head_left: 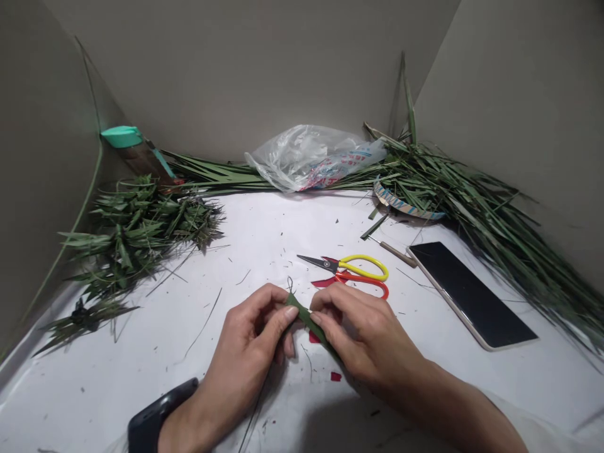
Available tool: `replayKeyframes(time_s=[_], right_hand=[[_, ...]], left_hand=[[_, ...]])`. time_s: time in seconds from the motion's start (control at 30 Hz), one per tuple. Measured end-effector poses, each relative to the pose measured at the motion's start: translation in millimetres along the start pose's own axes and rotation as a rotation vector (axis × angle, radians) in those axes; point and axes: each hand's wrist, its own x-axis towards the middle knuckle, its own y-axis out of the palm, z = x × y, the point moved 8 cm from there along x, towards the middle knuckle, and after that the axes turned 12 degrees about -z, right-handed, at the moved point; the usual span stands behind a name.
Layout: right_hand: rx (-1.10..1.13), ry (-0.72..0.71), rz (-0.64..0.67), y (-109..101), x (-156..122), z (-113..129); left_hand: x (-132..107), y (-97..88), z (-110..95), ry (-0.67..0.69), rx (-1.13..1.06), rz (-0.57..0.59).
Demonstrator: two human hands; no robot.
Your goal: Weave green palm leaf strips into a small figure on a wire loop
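Both my hands meet low in the middle of the white table (264, 233). My left hand (252, 343) pinches the upper end of a narrow green leaf strip (309, 321) between thumb and forefinger. My right hand (361, 336) grips the same strip a little lower, fingers closed over it. A thin fibre curls up from the strip's top end. A dark watch sits on my left wrist. Small red scraps (335, 376) lie under my hands.
Scissors with yellow and red handles (352, 272) lie just beyond my hands. A dark phone (472, 292) lies at the right, an awl (396, 253) beside it. Folded leaf pieces (136, 233) pile at left, long leaves (476, 207) at right, a plastic bag (314, 157) at back.
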Motion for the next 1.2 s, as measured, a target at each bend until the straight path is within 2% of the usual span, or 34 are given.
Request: replayKeyframes(time_s=[0.1, 0.27, 0.63, 0.8, 0.9, 0.97, 1.1, 1.2], right_hand=[[0.008, -0.002, -0.048, -4, 0, 3], [0.043, 0.034, 0.030, 3, -1, 1], [0.246, 0.366, 0.166, 16, -5, -19], [0.365, 0.437, 0.183, 21, -10, -18], [0.406, 0.423, 0.180, 25, -11, -16], [0.380, 0.383, 0.131, 23, -8, -14], [0.262, 0.234, -0.010, 12, 0, -8], [0.210, 0.129, -0.054, 7, 3, -2]], left_hand=[[0, -1.8, 1, 0.003, 0.014, -0.025], [-1, -4.2, 3, 0.001, 0.001, -0.046], [-5, -5.7, -1, 0.043, 0.010, -0.066], [-7, -7.2, -4, 0.107, 0.061, -0.090], [-6, -7.7, -6, 0.138, 0.100, -0.102], [-6, -7.8, -7, 0.152, 0.122, -0.106], [-4, -7.2, -9, 0.152, 0.164, -0.091], [-2, -6.1, -8, 0.135, 0.200, -0.056]])
